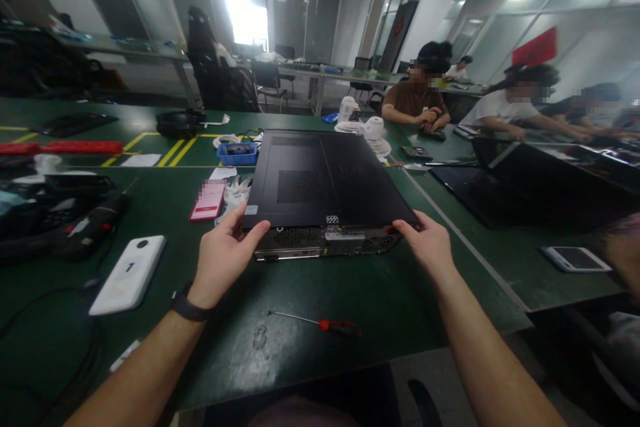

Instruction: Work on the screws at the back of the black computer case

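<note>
Here: one black desktop computer case (350,177), vented panel (296,239) toward the tabletop's (235,353) near edge, contact beneath unclear; left hand (223,253) and right hand (429,241) pinching its near corners, presumably for even support. One red-and-black screwdriver (333,326), nearer that edge, apparently for reach.

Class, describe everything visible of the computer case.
The computer case is a flat black box, apparently metal. Its top has a seam, a perforated patch and a pale sticker at its near-left corner; its near face shows vents. It is broad side up over the green table; contact is unclear. The left hand and right hand hold its near corners.
</note>
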{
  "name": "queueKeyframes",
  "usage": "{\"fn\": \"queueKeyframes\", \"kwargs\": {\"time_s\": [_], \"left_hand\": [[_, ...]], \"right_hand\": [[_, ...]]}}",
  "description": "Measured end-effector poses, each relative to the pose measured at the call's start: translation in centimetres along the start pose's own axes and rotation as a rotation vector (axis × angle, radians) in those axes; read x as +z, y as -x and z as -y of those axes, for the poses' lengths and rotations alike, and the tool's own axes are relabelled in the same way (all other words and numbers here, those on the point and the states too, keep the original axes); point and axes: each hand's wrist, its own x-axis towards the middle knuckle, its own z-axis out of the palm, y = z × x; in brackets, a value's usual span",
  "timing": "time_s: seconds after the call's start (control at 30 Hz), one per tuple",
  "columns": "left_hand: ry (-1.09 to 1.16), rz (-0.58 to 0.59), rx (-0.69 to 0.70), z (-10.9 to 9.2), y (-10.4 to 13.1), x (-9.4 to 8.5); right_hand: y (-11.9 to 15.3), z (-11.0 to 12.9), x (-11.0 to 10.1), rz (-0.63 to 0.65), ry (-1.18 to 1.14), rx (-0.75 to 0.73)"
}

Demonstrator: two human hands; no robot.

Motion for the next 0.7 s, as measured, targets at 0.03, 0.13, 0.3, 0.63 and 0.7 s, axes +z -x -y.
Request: {"fn": "queueKeyframes", "kwargs": {"time_s": [0.03, 0.13, 0.3, 0.63, 0.7], "left_hand": [[-0.028, 0.001, 0.008, 0.1, 0.0, 0.0], [-0.046, -0.021, 0.015, 0.3, 0.0, 0.1], [0.082, -0.033, -0.019, -0.3, 0.0, 0.3], [-0.002, -0.057, 0.013, 0.2, 0.0, 0.3], [-0.005, -0.056, 0.02, 0.5, -0.5, 0.4]], "right_hand": [[0.1, 0.0, 0.1, -0.002, -0.004, 0.002], [0.2, -0.1, 0.3, -0.009, -0.006, 0.01], [0.3, -0.2, 0.4, -0.002, -0.015, 0.001], [0.3, -0.6, 0.6, -0.016, 0.012, -0.011], [0.1, -0.3, 0.9, -0.017, 0.016, -0.016]]}}
